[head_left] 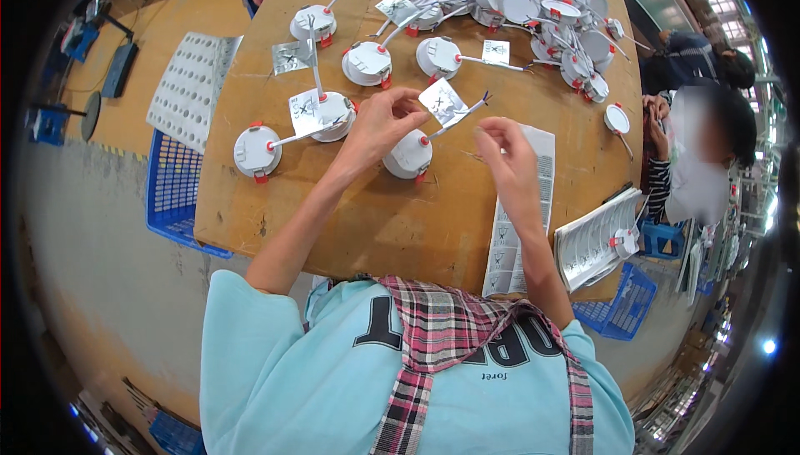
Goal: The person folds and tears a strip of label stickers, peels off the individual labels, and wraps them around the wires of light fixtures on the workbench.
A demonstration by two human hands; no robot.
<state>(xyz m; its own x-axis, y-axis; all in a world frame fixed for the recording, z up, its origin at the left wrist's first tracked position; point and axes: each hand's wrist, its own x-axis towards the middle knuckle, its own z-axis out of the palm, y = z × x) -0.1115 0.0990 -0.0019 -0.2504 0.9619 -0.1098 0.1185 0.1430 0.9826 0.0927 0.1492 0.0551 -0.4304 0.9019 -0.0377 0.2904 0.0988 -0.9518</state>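
The left hand pinches a small grey label on the white cable of a round lamp just below it on the worktop, while the right hand, fingers loosely curled and empty, hovers beside the cable's free end.

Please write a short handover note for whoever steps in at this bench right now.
Left hand: fingers pinch a silvery label on the white cable of the round white lamp in front.
Right hand: open, hovering beside the cable end, holding nothing.
Done: five labelled lamps lie to the left and ahead.
Left: a heap of lamps at the far edge; label sheet under the right wrist.
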